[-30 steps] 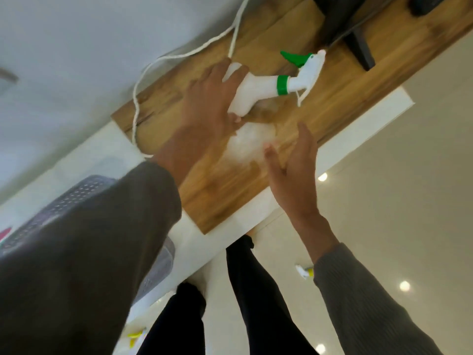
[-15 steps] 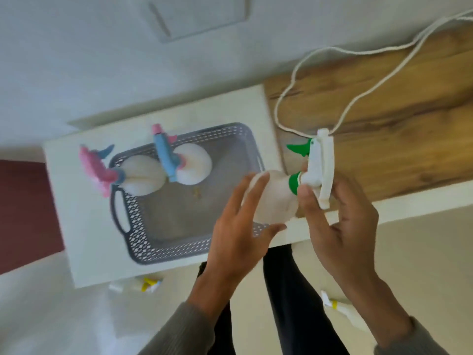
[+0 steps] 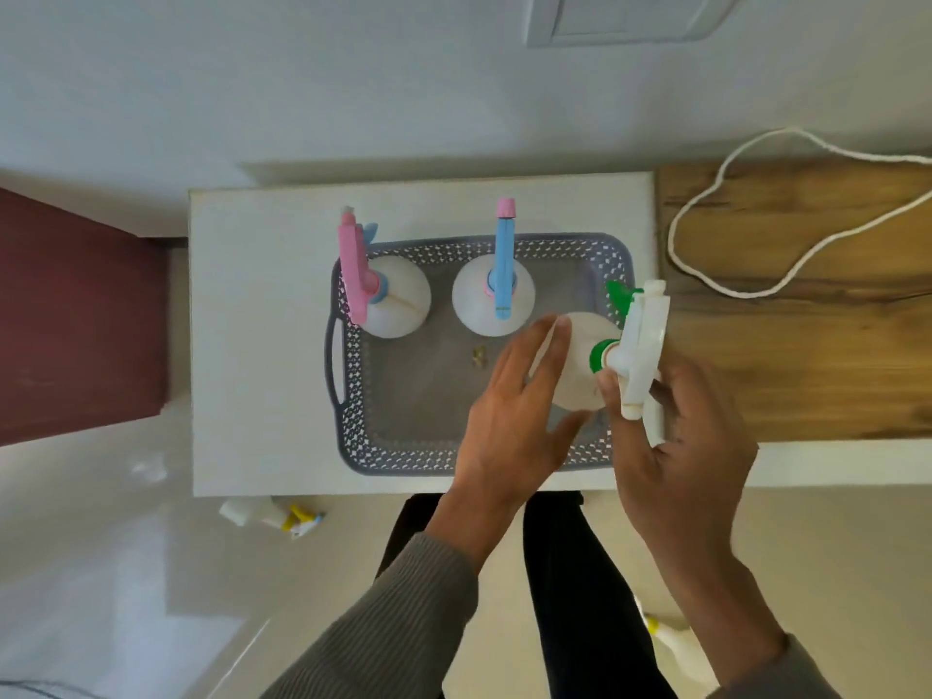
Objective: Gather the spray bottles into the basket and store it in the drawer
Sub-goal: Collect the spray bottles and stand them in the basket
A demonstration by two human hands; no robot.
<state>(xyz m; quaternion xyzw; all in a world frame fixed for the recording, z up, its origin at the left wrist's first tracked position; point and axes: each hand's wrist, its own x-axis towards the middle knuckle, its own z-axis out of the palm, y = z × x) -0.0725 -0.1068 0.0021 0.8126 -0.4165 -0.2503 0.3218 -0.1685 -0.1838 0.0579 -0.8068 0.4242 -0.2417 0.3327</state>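
A grey perforated basket (image 3: 353,396) sits on a white cabinet top (image 3: 252,345). Two white spray bottles stand upright at its far side: one with a pink head (image 3: 398,305) at the left, one with a blue head (image 3: 491,302) in the middle. Both my hands hold a third white bottle with a green collar and white sprayer (image 3: 585,360) over the basket's right end. My right hand (image 3: 676,446) grips its neck and sprayer. My left hand (image 3: 509,426) cups its body with fingers spread.
A wooden desk (image 3: 807,355) with a looped white cord (image 3: 706,229) adjoins the cabinet on the right. Two more spray bottles with yellow parts lie on the floor, one below the cabinet (image 3: 272,517), one by my right arm (image 3: 671,643). My legs stand at the cabinet's front edge.
I lifted the green-collared bottle off the wooden desk and carried it left, from beside the basket to over its right end. My view has turned toward the basket.
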